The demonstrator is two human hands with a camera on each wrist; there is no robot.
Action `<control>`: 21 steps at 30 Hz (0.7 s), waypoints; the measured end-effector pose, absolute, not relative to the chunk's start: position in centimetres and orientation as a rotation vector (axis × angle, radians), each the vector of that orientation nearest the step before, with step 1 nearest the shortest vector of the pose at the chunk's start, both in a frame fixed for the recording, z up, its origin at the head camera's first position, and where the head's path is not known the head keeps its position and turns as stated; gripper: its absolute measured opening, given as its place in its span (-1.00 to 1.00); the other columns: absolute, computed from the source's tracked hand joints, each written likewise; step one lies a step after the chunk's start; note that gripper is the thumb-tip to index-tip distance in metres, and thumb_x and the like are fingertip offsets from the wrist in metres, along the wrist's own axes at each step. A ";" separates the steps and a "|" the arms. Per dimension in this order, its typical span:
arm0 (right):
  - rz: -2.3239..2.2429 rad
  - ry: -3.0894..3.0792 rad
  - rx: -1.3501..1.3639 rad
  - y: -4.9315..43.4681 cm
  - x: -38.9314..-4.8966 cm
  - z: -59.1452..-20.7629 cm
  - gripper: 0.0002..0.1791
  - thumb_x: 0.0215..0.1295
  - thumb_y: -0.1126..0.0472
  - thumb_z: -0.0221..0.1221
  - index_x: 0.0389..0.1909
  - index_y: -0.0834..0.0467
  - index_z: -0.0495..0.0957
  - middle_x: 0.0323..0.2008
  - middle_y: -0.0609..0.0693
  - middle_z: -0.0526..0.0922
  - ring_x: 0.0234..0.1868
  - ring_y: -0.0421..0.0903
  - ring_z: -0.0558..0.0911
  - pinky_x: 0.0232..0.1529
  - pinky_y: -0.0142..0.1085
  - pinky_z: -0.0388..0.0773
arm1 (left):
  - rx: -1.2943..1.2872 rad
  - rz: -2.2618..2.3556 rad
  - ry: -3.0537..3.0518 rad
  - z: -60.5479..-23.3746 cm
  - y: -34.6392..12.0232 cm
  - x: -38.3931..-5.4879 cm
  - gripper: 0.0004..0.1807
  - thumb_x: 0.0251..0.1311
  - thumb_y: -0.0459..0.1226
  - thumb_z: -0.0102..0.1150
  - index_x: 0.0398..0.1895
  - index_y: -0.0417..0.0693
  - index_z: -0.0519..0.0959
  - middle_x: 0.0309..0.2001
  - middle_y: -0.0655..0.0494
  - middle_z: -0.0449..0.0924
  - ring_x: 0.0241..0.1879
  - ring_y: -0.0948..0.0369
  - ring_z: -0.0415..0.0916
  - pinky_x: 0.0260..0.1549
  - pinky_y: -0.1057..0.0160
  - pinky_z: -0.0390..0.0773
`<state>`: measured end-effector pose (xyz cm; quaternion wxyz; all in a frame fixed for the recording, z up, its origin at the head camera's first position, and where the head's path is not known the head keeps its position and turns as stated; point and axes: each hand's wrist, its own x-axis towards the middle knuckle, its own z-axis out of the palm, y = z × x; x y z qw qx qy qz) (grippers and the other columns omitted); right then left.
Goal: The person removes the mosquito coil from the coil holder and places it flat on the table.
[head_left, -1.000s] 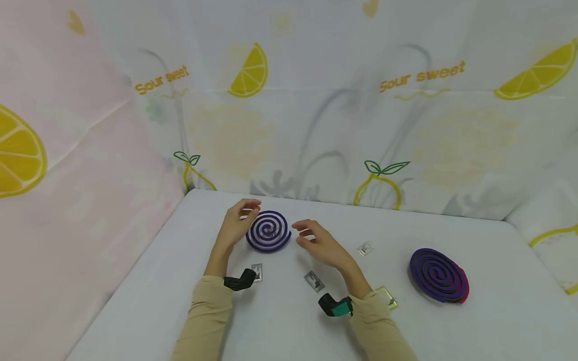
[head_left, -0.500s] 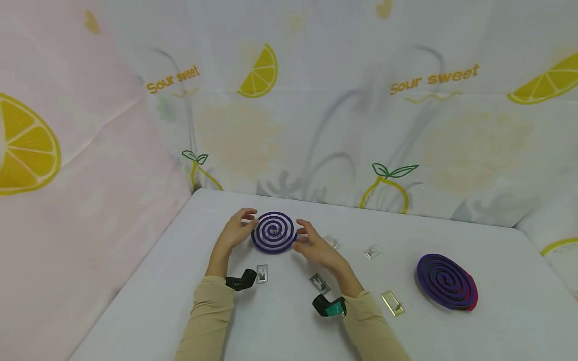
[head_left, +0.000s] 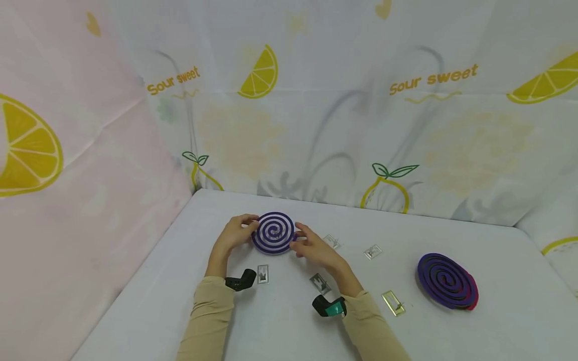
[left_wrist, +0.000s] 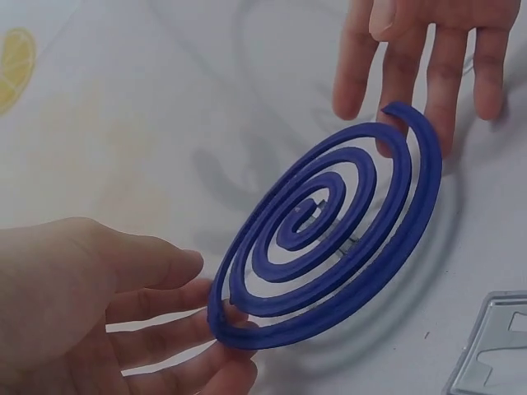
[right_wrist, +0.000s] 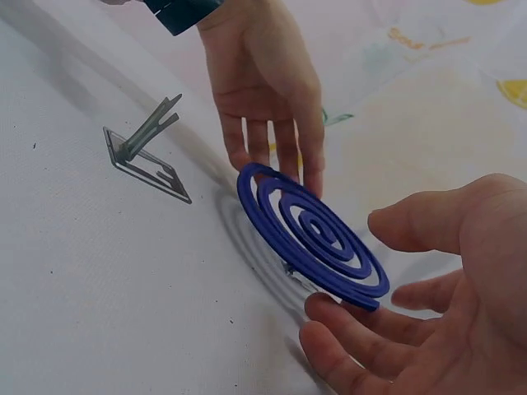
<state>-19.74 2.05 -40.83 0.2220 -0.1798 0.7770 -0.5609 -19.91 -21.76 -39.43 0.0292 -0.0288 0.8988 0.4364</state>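
A blue-purple mosquito coil (head_left: 273,232) lies flat toward the back of the white table. Below its middle, a bit of the metal stand (right_wrist: 290,269) shows in the right wrist view, and the coil casts its shadow on the table. My left hand (head_left: 232,231) is at the coil's left edge, fingertips reaching under the rim and thumb raised apart from it. On the other side is my right hand (head_left: 316,249), its fingers spread under the outer end of the coil (left_wrist: 399,239) and its thumb held off. Neither hand pinches the coil.
Several flat metal coil stands lie around: silver stands (head_left: 263,274), (head_left: 320,284) in front, a silver stand (head_left: 373,252) to the right, and a gold stand (head_left: 393,304) near my right sleeve. A stack of purple and red coils (head_left: 444,282) sits at right. A printed cloth (head_left: 316,120) hangs behind.
Both hands have come down and closer to the coil's edges, the right hand moving left. The head view has shifted slightly. The coil has stayed about where it was.
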 end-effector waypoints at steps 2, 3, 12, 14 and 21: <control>-1.551 2.156 -0.511 2.0 -19.7 -40.8 -0.28 0.34 0.19 0.06 0.45 0.16 -0.02 0.31 0.24 0.28 0.00 0.06 0.58 0.04 -0.12 0.53 | -0.095 1.379 2.749 -39.2 -21.7 -19.8 -0.59 0.35 -0.25 -0.04 0.19 -0.26 0.44 0.06 -0.26 0.51 -0.18 0.08 0.57 -0.26 0.27 0.61; -1.555 2.156 -0.517 2.0 -19.7 -40.8 -0.29 0.34 0.21 0.06 0.45 0.16 0.00 0.31 0.24 0.29 0.02 0.06 0.57 0.02 -0.13 0.54 | -0.100 1.403 2.736 -39.1 -21.7 -19.7 -0.59 0.35 -0.25 -0.03 0.19 -0.26 0.44 0.07 -0.26 0.51 -0.15 0.06 0.56 -0.25 0.26 0.62; -1.576 2.136 -0.542 2.1 -19.8 -41.1 -0.33 0.34 0.21 0.05 0.42 0.24 0.07 0.25 0.26 0.34 0.08 0.09 0.54 0.04 -0.14 0.54 | -0.142 1.476 2.674 -39.0 -21.7 -19.7 -0.60 0.35 -0.25 -0.03 0.17 -0.27 0.46 0.05 -0.25 0.49 -0.23 0.14 0.55 -0.28 0.30 0.62; -1.564 2.134 -0.542 2.1 -19.8 -41.0 -0.33 0.35 0.20 0.04 0.42 0.26 0.07 0.24 0.25 0.35 0.05 0.10 0.56 0.06 -0.12 0.53 | -0.148 1.456 2.674 -39.1 -21.7 -19.7 -0.61 0.35 -0.25 -0.03 0.16 -0.27 0.46 0.04 -0.25 0.48 -0.27 0.17 0.54 -0.30 0.32 0.61; -1.566 2.143 -0.539 2.1 -19.7 -40.7 -0.34 0.36 0.19 0.04 0.42 0.26 0.08 0.23 0.22 0.39 -0.04 0.07 0.59 0.06 -0.12 0.52 | -0.138 1.454 2.684 -38.9 -21.8 -19.6 -0.60 0.35 -0.25 -0.04 0.17 -0.27 0.46 0.04 -0.26 0.49 -0.34 0.21 0.54 -0.34 0.32 0.60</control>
